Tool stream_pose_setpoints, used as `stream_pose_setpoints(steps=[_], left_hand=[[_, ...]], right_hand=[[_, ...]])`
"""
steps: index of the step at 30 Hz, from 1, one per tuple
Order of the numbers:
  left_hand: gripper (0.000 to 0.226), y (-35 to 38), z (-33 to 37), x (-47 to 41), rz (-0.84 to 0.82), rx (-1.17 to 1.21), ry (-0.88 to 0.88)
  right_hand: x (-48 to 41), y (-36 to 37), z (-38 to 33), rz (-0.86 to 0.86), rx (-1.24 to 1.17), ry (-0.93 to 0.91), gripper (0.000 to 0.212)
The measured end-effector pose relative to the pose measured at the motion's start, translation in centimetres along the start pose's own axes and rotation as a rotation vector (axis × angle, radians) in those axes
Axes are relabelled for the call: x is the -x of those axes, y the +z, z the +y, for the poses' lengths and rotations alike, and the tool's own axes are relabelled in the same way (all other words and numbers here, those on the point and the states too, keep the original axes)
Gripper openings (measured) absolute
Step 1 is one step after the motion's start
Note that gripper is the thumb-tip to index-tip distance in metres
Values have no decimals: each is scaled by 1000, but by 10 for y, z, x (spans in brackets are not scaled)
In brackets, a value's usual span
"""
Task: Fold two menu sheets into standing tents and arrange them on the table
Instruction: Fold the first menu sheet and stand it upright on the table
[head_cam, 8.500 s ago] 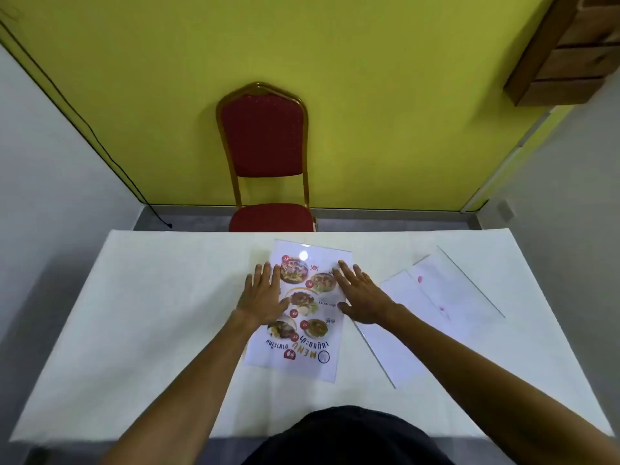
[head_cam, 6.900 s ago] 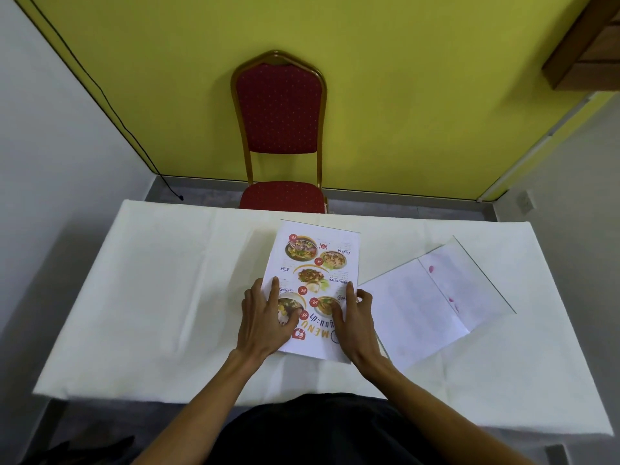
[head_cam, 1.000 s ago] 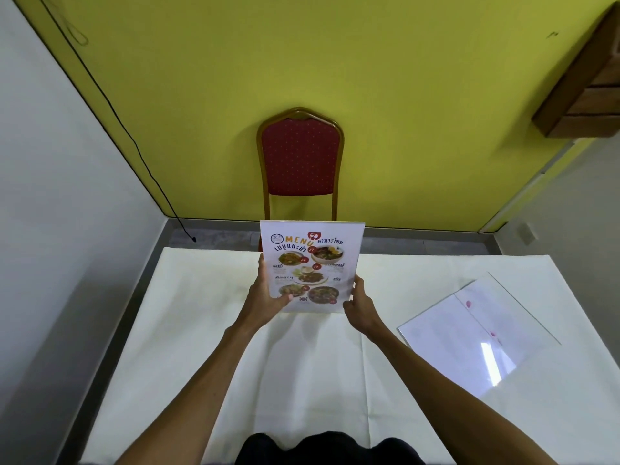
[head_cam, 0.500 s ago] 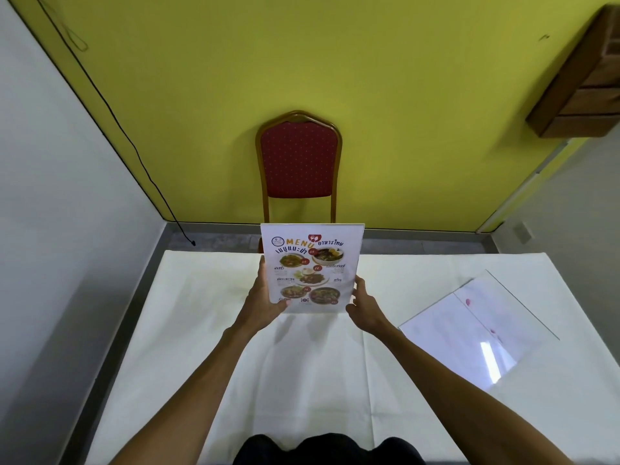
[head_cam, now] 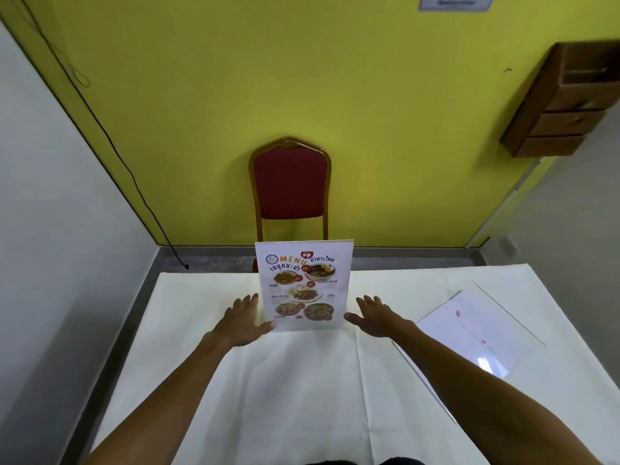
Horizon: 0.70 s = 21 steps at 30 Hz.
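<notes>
Folded menu tent (head_cam: 303, 286) stands upright between left hand (head_cam: 242, 322) and right hand (head_cam: 376, 317), printed face with food photos and "MENU" heading toward person, fold at top. Hands open, flanking lower edge. Second menu sheet (head_cam: 476, 333) lies flat, blank side up, right of right hand.

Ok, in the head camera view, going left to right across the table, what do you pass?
Left hand → standing menu tent → right hand → flat menu sheet, all on the white table.
</notes>
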<state>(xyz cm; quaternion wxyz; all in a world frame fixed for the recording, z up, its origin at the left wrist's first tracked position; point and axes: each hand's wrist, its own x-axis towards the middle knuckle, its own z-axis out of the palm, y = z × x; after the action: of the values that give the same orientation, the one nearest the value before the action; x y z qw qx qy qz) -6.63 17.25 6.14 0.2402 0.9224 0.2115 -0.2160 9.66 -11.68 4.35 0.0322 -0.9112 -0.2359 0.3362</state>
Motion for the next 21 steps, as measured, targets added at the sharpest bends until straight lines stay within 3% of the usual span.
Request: stream_pose_setpoints(steps=[2,5,12,19,21], left_hand=[[97,9,-3,1,-49,-90,-15],[94,22,-3,4,-96,-133,-19],[87,39,7,19,-167,-164,-16],[88,55,32,29,-166,-164,-2],[89,64,45,31,-169,-160,4]], right_hand=[[2,6,5,-20,8,19,109],[8,18,5,-27,6,27,93],[26,32,1,-48,-4,31,93],[39,31,23,-4,-3,-30,114],[42,32,38,14,9,-31,100]])
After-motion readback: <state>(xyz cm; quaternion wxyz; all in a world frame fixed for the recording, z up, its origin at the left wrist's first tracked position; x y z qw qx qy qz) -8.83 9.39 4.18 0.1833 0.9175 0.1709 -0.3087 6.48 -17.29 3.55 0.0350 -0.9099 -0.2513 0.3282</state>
